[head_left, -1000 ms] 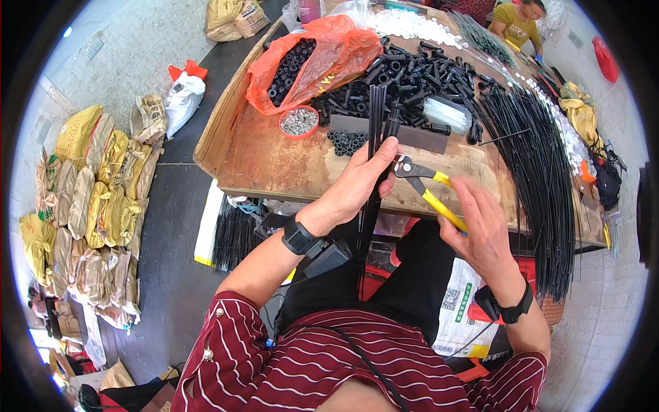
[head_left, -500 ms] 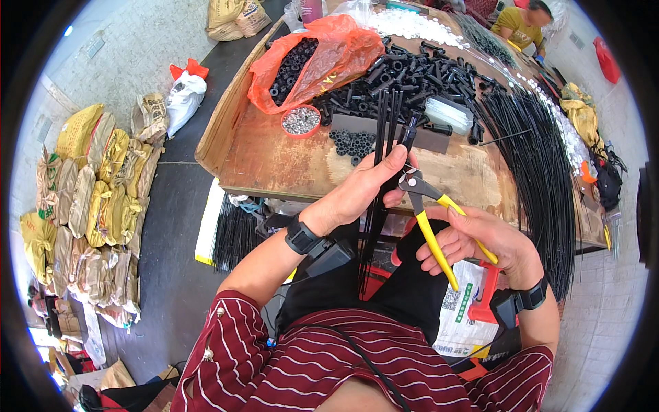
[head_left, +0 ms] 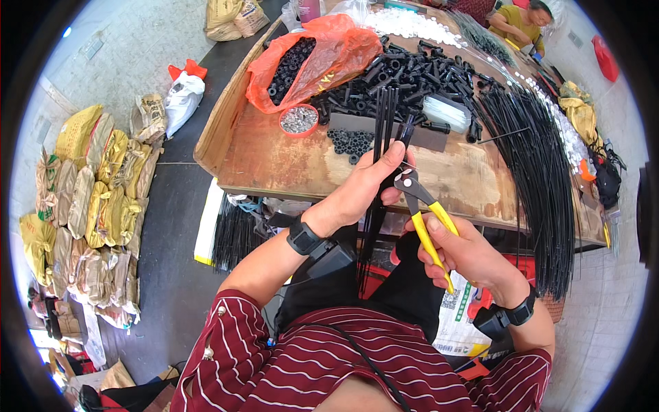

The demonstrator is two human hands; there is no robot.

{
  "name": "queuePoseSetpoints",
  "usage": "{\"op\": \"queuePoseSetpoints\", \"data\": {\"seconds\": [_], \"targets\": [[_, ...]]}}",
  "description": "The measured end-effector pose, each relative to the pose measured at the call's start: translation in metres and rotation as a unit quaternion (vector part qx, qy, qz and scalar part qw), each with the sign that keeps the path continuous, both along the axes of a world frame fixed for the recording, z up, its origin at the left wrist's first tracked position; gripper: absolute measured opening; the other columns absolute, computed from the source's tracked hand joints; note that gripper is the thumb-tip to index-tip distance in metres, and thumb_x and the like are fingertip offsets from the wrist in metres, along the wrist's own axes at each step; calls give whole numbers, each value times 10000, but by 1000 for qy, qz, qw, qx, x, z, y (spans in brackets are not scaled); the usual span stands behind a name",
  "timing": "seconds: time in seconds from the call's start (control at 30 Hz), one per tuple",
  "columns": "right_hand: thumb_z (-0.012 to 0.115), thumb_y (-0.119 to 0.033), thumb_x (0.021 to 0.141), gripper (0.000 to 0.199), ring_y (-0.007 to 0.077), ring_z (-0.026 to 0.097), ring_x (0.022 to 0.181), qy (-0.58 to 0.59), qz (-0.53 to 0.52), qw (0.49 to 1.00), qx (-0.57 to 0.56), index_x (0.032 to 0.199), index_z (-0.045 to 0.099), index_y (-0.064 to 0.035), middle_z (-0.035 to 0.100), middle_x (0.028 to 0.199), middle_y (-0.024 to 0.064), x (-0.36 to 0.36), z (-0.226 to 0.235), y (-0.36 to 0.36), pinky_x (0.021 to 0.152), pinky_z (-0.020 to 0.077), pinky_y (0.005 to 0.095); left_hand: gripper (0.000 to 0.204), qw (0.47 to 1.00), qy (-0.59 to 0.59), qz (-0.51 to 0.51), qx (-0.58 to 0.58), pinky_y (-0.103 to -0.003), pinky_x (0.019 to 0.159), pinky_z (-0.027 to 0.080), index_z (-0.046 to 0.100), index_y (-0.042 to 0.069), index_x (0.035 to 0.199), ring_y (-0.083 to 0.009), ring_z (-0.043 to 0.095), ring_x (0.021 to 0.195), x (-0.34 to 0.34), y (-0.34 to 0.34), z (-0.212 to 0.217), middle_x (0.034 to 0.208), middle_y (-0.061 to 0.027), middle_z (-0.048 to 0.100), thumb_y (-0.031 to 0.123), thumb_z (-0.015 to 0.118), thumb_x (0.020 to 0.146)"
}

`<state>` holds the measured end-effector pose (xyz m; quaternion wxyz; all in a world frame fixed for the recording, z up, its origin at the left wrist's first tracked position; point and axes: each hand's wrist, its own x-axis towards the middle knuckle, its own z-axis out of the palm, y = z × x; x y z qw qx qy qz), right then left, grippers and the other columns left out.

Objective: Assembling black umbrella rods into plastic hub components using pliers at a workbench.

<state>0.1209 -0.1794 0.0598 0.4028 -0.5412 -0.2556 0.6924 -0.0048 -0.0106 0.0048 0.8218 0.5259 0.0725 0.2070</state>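
- Wooden worktop (head_left: 288, 161) with a raised rim fills the upper middle of the view, set on a dark floor (head_left: 171, 226); stuffed yellow sacks (head_left: 89, 199) are piled along the left side.
- On the far part of the worktop an orange plastic bag (head_left: 322, 51) lies open with small black pieces inside, and just beside it stands a small red bowl (head_left: 299, 119) of little metal bits.
- A heap of black tubes (head_left: 425, 72) spreads across the middle, with a clear packet (head_left: 445, 112) lying against it.
- A large sheaf of long black rods (head_left: 542, 172) runs down the right side of the worktop and hangs over its near edge.
- The left hand (head_left: 367, 182) is closed around a thin bundle of black rods (head_left: 386, 120), held upright in front of the worktop's near edge; the bundle's lower ends reach down to the lap.
- The right hand (head_left: 467, 250) grips the yellow handles of a pair of pliers (head_left: 420, 206), whose dark head sits just beside the bundle and the left thumb.
- Both wrists carry black bands.
- Another person in a yellow top (head_left: 522, 20) sits at the far right corner, well apart.
- More black rods (head_left: 233, 233) lie under the worktop's left edge.
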Motion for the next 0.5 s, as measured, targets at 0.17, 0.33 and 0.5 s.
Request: {"op": "queuePoseSetpoints", "data": {"seconds": [0.17, 0.33, 0.5], "targets": [[432, -429, 980, 367, 106, 542, 552, -88, 42, 995, -13, 1013, 474, -67, 533, 727, 40, 8, 12, 1, 419, 451, 229, 460, 999, -15, -46, -3, -221, 517, 328, 520, 52, 1008, -65, 388, 552, -4, 5, -1, 699, -1, 489, 495, 399, 975], [430, -429, 979, 385, 115, 547, 532, -205, 112, 971, -52, 1003, 476, -47, 539, 723, 40, 23, 45, 10, 435, 479, 251, 459, 999, 18, -30, 38, -224, 533, 337, 509, 56, 1006, -69, 395, 563, -3, -1, 9, 694, 1, 480, 500, 397, 973], [422, -394, 984, 374, 115, 566, 533, -369, 217, 903, -35, 980, 486, -25, 542, 708, 43, 19, 73, 26, 448, 479, 254, 439, 994, 54, 26, 92, -221, 533, 336, 505, 63, 1004, -69, 400, 557, -1, -7, 10, 684, 3, 471, 487, 397, 978]]}}
